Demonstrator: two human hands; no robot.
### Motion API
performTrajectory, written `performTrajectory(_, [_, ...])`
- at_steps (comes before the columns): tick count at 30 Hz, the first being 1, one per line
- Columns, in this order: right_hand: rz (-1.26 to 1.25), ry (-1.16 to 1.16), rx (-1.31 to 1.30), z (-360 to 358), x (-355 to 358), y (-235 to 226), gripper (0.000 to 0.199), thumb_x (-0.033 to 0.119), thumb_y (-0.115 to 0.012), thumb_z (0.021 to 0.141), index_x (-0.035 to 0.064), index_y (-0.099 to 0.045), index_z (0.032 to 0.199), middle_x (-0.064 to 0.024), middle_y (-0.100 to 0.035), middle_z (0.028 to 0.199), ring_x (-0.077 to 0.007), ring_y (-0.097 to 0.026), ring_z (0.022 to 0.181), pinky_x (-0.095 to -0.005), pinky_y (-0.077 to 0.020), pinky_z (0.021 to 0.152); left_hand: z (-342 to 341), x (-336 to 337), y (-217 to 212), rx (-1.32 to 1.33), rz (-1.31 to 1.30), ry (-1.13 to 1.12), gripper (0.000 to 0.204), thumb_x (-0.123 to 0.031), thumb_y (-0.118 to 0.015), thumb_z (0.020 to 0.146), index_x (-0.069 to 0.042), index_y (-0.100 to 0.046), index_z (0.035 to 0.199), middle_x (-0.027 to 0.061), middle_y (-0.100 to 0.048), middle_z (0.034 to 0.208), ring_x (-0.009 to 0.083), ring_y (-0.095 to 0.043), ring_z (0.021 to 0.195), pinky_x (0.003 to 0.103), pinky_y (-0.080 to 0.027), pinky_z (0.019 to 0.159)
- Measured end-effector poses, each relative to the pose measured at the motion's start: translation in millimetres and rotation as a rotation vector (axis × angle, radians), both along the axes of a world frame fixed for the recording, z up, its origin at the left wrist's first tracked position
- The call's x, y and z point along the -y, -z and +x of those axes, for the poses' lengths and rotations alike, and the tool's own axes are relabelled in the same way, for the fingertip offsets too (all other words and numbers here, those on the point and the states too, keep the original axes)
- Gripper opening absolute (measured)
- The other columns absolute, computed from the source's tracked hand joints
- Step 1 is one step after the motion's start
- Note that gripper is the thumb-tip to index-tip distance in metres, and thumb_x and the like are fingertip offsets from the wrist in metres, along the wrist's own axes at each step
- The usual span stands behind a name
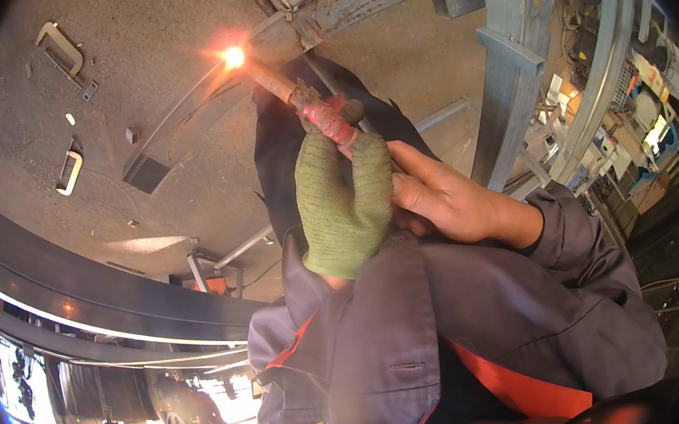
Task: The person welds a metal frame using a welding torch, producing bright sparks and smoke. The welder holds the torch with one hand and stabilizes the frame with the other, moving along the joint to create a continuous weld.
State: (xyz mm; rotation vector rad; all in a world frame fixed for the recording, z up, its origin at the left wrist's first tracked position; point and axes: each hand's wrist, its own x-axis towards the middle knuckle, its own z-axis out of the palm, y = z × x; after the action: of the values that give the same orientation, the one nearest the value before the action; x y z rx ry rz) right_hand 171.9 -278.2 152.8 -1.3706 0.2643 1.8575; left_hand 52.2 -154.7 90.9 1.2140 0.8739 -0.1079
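Note:
My left hand (346, 199), in a green knit glove, is wrapped round a welding torch (329, 123). Pinkish-red tape binds the torch's neck, and its front end is a copper-coloured nozzle (271, 81). A bright, glowing spot (234, 57) burns at the nozzle's tip, flooding the nearby metal with glare. Just behind the glove, my bare right hand (444, 194) closes on the rear of the torch; its fingertips are partly hidden. The glow sits at the edge of a long grey metal beam (372, 0), beside a thin curved strip (182, 104).
Two C-clamps lie on the floor at the left, one larger clamp (66, 50) and one smaller clamp (69, 172). A thick steel post (512, 73) rises at the right. Behind it is a cluttered heap of boxes (637, 118). A dark curved beam (100, 276) crosses the lower left.

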Motion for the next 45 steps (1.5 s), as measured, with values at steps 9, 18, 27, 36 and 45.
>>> performTrajectory(9, [-0.016, -0.019, 0.008, 3, 1, -2, 0.065, 0.056, -0.049, 0.114, 0.0041, -0.044, 0.153, -0.0049, -0.061, 0.091, -0.0109, -0.058, 0.074, -0.0300, -0.0500, 0.070, 5, 2, -3, -0.024, -0.043, -0.079, 0.048, -0.016, -0.070, 0.102, 0.008, -0.058, 0.143, 0.0223, -0.070, 0.130, 0.0288, -0.070, 0.114, 0.040, -0.054, 0.099])
performTrajectory(18, [-0.042, -0.029, 0.001, 8, -1, -2, 0.065, 0.057, -0.049, 0.114, 0.0030, -0.045, 0.150, -0.0045, -0.060, 0.092, -0.0105, -0.058, 0.075, -0.0295, -0.0497, 0.069, 10, 2, -2, -0.005, -0.048, -0.088, 0.053, -0.016, -0.070, 0.102, 0.008, -0.055, 0.146, 0.0218, -0.069, 0.131, 0.0281, -0.069, 0.117, 0.040, -0.053, 0.100])
performTrajectory(27, [-0.009, -0.005, 0.000, 8, -1, -1, 0.064, 0.056, -0.048, 0.114, 0.0029, -0.045, 0.150, -0.0046, -0.060, 0.094, -0.0096, -0.057, 0.075, -0.0291, -0.0495, 0.070, 12, 1, -5, -0.012, -0.077, -0.136, 0.049, -0.015, -0.068, 0.103, 0.008, -0.056, 0.144, 0.0204, -0.069, 0.127, 0.0243, -0.069, 0.107, 0.039, -0.055, 0.095])
performTrajectory(36, [-0.021, -0.029, 0.038, 9, -2, -3, 0.064, 0.053, -0.048, 0.115, 0.0024, -0.043, 0.153, -0.0047, -0.060, 0.093, -0.0104, -0.058, 0.075, -0.0301, -0.0500, 0.071, 20, -5, -11, -0.051, -0.061, -0.080, 0.053, -0.020, -0.070, 0.102, 0.009, -0.055, 0.144, 0.0229, -0.069, 0.129, 0.0298, -0.070, 0.113, 0.041, -0.054, 0.099])
performTrajectory(45, [0.003, 0.007, 0.015, 8, -6, -3, 0.066, 0.055, -0.048, 0.114, 0.0023, -0.043, 0.155, -0.0050, -0.061, 0.097, -0.0101, -0.058, 0.077, -0.0290, -0.0497, 0.070, 16, -7, -10, -0.028, -0.086, -0.084, 0.045, -0.020, -0.071, 0.103, 0.007, -0.061, 0.138, 0.0203, -0.071, 0.123, 0.0270, -0.070, 0.107, 0.040, -0.054, 0.095])
